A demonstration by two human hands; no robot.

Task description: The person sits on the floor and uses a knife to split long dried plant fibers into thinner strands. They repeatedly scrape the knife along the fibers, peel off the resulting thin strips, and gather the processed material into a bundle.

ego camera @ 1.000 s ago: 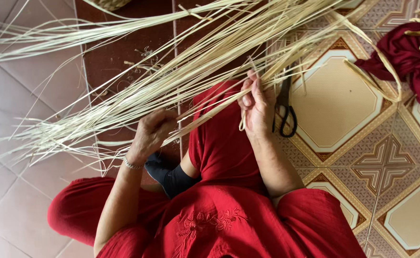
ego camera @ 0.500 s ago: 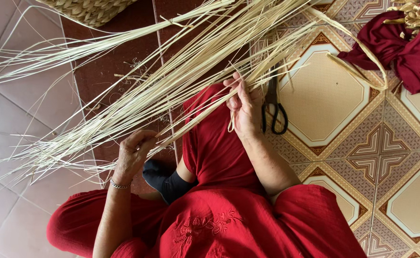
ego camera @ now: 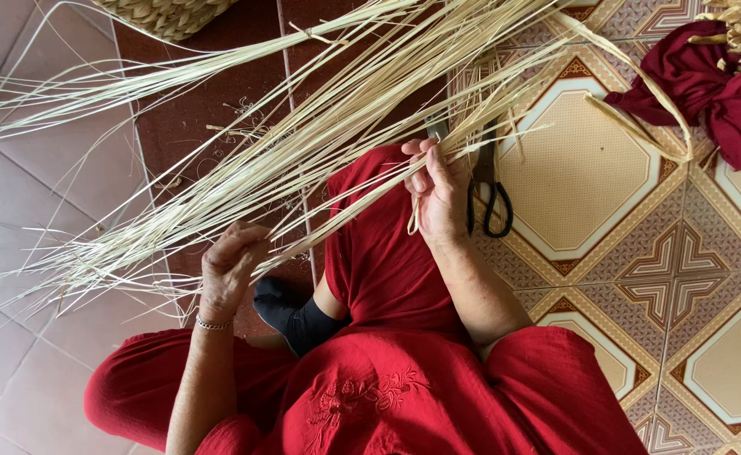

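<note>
A long sheaf of pale straw strips [ego camera: 303, 143] fans across the floor from upper right to lower left, over my red-clad lap. My left hand [ego camera: 231, 263] is closed around several strips near the sheaf's lower part. My right hand [ego camera: 438, 190] pinches a few strips higher up, with one thin strip looping down below its fingers. Black-handled scissors [ego camera: 488, 198] lie on the tile just right of my right hand, partly under the straw.
A woven basket [ego camera: 168, 13] stands at the top edge. A dark red cloth bundle [ego camera: 716, 84] with dried straw lies at the top right. Patterned tiles [ego camera: 682, 270] cover the floor on the right, plain reddish tiles on the left. A dark sock-clad foot [ego camera: 294, 316] shows beneath my left arm.
The view has drifted so the basket shows more. My left hand has slid down along the strips toward my lap. My right hand stays pinched on the straw.
</note>
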